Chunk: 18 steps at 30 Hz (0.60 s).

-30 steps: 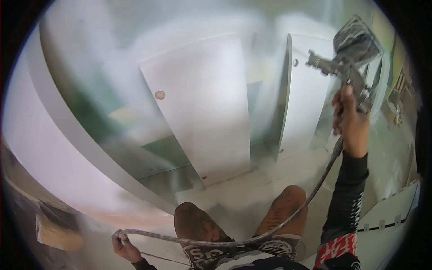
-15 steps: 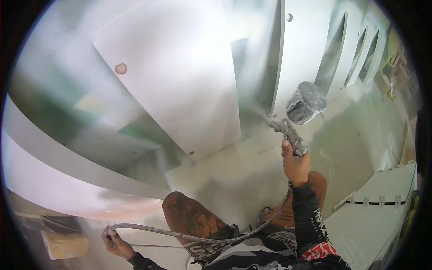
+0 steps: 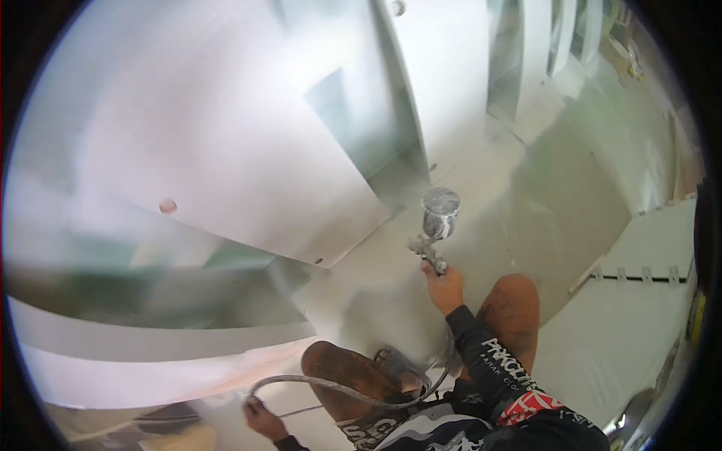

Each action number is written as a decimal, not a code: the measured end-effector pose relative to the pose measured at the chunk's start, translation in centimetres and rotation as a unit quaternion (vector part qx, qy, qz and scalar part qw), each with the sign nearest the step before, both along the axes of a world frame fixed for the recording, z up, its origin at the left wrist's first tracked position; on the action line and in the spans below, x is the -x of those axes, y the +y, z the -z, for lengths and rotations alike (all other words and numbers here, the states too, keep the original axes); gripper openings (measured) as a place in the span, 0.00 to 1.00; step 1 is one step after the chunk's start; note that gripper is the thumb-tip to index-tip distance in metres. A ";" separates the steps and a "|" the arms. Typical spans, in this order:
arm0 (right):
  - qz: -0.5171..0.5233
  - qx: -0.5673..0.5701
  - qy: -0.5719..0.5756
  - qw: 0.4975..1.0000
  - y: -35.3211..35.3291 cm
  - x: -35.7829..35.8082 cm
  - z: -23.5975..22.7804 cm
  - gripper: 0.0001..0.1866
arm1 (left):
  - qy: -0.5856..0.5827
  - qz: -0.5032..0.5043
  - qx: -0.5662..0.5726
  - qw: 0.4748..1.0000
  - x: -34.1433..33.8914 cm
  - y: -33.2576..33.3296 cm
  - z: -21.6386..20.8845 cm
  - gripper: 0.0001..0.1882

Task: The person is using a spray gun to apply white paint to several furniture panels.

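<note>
My right hand (image 3: 445, 287) is wrapped round the handle of a spray gun (image 3: 427, 252), whose metal body is crusted with grey paint. On top of the gun sits a paint cup (image 3: 441, 213), smeared white and grey. A grey air hose (image 3: 331, 388) loops across my lap. Its left bend is pinched in my left hand (image 3: 263, 418), low in the view. Ahead of the gun, to the left, leans a large white panel (image 3: 233, 150) with a round hole near one edge. Pale haze hangs over the panels.
More white panels (image 3: 444, 75) stand upright at the back, towards the right. A curved white panel (image 3: 150, 368) crosses the near left. On the right lies a pale board (image 3: 617, 346) with a row of metal clips. The floor (image 3: 556, 173) carries patchy overspray.
My right hand has brought the spray gun left and nearer to me. My left hand sits further right and lower, still on the hose. The whole view has turned, so the panels appear rotated.
</note>
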State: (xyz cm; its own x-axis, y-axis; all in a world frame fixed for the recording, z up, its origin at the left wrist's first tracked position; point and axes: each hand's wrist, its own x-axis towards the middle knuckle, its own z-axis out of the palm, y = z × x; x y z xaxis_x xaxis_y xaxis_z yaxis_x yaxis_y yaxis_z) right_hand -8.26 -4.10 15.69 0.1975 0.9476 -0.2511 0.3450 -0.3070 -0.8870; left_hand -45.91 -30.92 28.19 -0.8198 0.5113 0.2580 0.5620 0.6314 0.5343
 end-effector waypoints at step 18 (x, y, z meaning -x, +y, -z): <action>0.191 -0.273 -0.057 0.941 -10.6 -26.5 -61.7 0.24 | -0.204 0.259 0.498 0.802 -15.3 4.4 -14.6 0.34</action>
State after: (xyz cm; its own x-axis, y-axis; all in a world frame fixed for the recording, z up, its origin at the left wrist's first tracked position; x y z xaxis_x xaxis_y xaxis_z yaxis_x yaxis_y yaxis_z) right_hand 18.21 -14.72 77.41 0.5460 0.7835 0.2966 0.4040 0.0639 -0.9125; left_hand -30.65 -26.54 42.75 -0.3425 0.5965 -0.7259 0.7941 0.5967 0.1157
